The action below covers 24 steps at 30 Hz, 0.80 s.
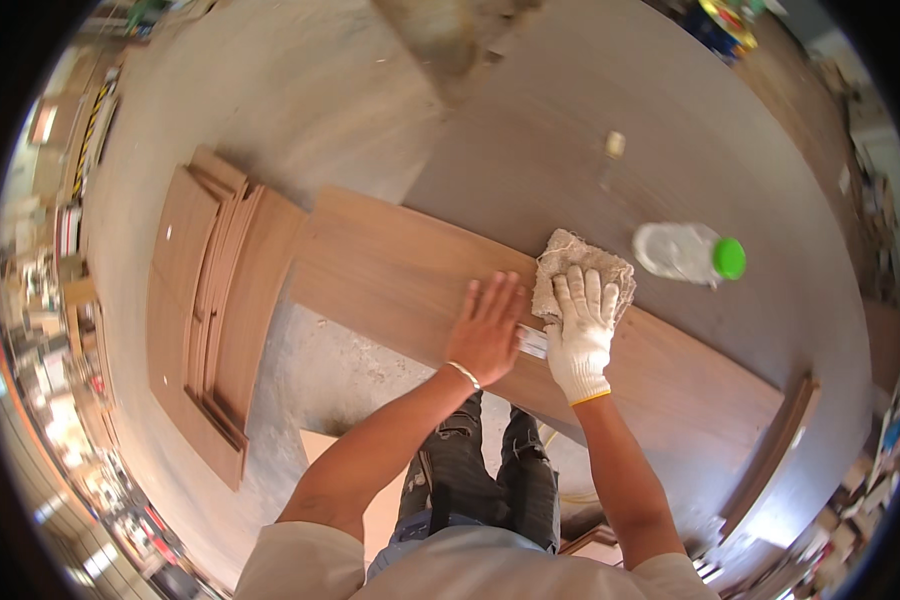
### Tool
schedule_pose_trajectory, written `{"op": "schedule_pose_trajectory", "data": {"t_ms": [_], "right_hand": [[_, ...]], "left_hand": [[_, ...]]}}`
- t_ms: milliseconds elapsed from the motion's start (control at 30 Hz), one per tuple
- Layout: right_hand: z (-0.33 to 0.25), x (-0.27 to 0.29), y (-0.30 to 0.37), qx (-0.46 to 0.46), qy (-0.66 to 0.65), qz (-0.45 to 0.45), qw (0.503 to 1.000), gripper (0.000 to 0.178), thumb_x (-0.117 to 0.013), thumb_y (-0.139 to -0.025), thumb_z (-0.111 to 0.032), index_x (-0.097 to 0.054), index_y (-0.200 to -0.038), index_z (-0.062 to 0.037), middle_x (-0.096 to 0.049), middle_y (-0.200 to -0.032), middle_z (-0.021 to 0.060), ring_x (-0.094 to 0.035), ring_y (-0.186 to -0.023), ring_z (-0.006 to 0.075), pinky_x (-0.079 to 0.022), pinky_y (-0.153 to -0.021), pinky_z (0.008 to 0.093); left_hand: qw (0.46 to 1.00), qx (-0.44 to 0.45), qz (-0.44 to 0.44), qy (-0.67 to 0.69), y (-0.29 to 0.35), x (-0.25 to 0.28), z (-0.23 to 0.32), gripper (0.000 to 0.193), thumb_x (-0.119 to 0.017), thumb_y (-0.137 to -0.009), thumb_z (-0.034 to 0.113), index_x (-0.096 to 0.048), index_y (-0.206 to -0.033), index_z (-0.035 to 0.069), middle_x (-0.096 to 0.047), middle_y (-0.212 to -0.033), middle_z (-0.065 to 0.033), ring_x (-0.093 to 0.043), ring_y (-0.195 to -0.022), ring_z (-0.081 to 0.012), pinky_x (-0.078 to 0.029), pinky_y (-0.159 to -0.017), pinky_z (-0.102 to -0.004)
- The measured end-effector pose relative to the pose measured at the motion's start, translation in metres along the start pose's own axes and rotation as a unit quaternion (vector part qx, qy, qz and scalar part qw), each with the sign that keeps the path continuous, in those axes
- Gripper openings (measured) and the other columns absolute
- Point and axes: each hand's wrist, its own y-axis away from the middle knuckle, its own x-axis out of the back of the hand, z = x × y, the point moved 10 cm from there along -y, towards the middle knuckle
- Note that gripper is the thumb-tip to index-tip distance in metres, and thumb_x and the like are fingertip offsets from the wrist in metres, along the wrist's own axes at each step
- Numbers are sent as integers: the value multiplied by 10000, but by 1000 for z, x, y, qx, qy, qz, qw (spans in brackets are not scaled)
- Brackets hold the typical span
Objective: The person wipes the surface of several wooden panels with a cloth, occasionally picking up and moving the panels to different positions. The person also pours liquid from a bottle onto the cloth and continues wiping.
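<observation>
A long brown wood panel lies across the work surface in front of me. Bare and with its fingers stretched out, my left hand rests flat on the panel, left of a small white label. My right hand wears a white knit glove with a yellow cuff edge. Its fingers lie spread over a folded beige rag, pressing it onto the panel near the far edge. Beyond the rag, a clear plastic bottle with a green cap lies on its side.
To the left, several brown panels are stacked. A narrow wood strip lies at the panel's right end. Farther off is a small pale-topped object, blurred. Crowded shelves and materials line both sides of the room.
</observation>
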Motion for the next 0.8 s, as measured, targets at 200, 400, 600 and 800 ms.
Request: {"op": "schedule_pose_trajectory", "data": {"t_ms": [200,400,600,800], "right_hand": [[-92,-40,-76,111,-21,-118,987,624,-686,-915,-213,-538,-1504,-66,-428,-1637,99,-301,-1542,337,-160,-1305,515],[-231,-71,-141,276,28,-74,958,570,-726,-866,-242,-602,-1398,-78,-512,-1505,80,-386,-1439,314,-262,-1241,482],[-358,-107,-198,349,-49,-52,934,521,-770,-814,-260,-646,-1289,-87,-566,-1386,73,-431,-1372,294,-315,-1193,476],[-363,-125,-182,448,28,-88,889,533,-791,-809,-230,-653,-1307,-99,-599,-1408,44,-458,-1347,289,-334,-1167,461]], "left_hand": [[994,-39,-37,97,6,-1,0,498,-555,-983,306,-625,-1396,37,-553,-1514,-195,-363,-1523,-350,-199,-1284,-571],[980,-75,71,170,8,-19,11,542,-465,-1030,276,-499,-1488,-10,-460,-1593,-208,-376,-1518,-362,-254,-1297,-497],[974,-25,60,218,8,-45,26,418,-543,-977,215,-660,-1358,88,-598,-1489,-104,-481,-1418,-299,-343,-1211,-482],[973,-44,-39,221,9,-26,21,442,-548,-965,263,-664,-1362,109,-606,-1477,-96,-463,-1444,-285,-295,-1236,-505]]}}
